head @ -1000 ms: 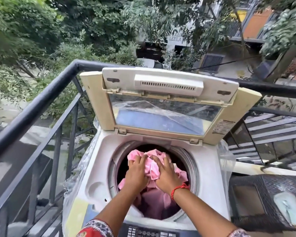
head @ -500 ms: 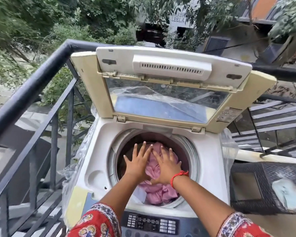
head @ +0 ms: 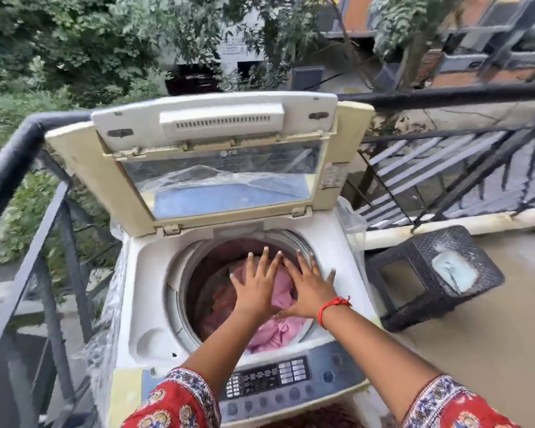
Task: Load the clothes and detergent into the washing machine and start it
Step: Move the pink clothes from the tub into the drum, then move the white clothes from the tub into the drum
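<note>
A white top-loading washing machine (head: 142,273) stands on a balcony with its lid (head: 84,177) raised upright. Pink clothes (head: 278,332) lie inside the round drum. My left hand (head: 255,288) and my right hand (head: 311,288) are side by side over the drum, palms down, fingers spread, holding nothing. The right wrist wears a red thread band. The control panel (head: 269,378) with buttons runs along the machine's near edge. A small pale pouch (head: 453,271), possibly detergent, lies on a stool at the right.
A black metal railing (head: 16,159) runs along the left and back of the balcony. A dark woven stool (head: 414,264) stands right of the machine. Clear plastic sheeting (head: 105,329) hangs on the machine's sides. Tan floor spreads at the right.
Both hands let go of the pink clothes, which dropped into the drum, and opened flat with fingers spread. The view has shifted left, showing more of the stool and floor.
</note>
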A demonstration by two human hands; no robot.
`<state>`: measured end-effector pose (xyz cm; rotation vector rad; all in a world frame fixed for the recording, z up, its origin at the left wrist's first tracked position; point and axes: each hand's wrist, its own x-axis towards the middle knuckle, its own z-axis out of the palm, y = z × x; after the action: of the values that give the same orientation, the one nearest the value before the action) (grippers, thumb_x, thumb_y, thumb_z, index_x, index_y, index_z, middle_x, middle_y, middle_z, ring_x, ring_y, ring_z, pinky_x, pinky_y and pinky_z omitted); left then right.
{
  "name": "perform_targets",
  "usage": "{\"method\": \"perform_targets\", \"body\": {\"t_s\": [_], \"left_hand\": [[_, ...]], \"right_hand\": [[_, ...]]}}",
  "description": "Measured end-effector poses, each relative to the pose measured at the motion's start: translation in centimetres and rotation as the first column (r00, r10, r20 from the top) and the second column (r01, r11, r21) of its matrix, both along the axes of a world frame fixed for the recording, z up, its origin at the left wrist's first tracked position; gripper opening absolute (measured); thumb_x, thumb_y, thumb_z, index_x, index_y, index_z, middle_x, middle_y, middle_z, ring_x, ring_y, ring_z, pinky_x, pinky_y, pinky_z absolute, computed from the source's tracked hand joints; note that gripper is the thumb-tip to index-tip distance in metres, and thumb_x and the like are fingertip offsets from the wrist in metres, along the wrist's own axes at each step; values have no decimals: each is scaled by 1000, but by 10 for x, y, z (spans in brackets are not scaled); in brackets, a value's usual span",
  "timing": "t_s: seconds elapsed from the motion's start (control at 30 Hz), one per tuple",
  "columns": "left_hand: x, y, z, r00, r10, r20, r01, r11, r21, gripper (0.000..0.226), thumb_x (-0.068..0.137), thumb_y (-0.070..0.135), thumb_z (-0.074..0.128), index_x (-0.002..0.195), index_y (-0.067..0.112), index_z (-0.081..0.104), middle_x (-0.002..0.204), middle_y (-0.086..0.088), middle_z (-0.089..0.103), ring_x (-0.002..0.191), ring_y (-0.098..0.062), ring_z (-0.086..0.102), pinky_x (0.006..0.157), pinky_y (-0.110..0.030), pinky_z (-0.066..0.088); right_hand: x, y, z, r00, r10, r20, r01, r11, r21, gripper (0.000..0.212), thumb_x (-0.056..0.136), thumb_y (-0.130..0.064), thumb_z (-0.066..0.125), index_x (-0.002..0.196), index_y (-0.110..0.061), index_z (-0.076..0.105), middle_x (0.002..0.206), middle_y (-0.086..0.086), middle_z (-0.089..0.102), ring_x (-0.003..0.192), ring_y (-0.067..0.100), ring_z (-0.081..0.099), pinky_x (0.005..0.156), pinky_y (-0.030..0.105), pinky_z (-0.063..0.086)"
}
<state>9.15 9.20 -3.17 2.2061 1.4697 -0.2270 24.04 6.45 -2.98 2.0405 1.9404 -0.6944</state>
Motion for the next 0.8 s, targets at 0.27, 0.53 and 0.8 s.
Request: {"method": "perform_targets", "body": {"t_s": [0.27,0.53,0.8], "left_hand": [[81,-43,26,957,-290,12,289,955,68,129,67,43,82,150,37,-15,160,8,-21,148,-31,-15,106,-75,9],[167,-108,41,672,-610,-420,717,679,159,80,91,11,47,154,30,1,161,-1,-18,147,-38,-15,106,-73,-9],[286,-204,47,524,-719,-457,796,604,-39,84,92,21,51,153,30,-7,163,0,-10,149,-33,-10,108,-71,-13]], "right_hand": [[66,-88,25,950,-310,-36,312,936,161,135,54,-79,72,149,-43,-17,163,1,-14,150,31,-12,110,70,19],[161,-219,32,783,-622,-22,615,768,179,141,47,-78,76,149,-46,-17,163,1,-16,151,31,-10,108,71,19],[229,-331,-4,677,-725,-126,736,671,89,135,52,-68,82,152,-45,-6,164,1,-13,150,31,-13,109,72,21]]}}
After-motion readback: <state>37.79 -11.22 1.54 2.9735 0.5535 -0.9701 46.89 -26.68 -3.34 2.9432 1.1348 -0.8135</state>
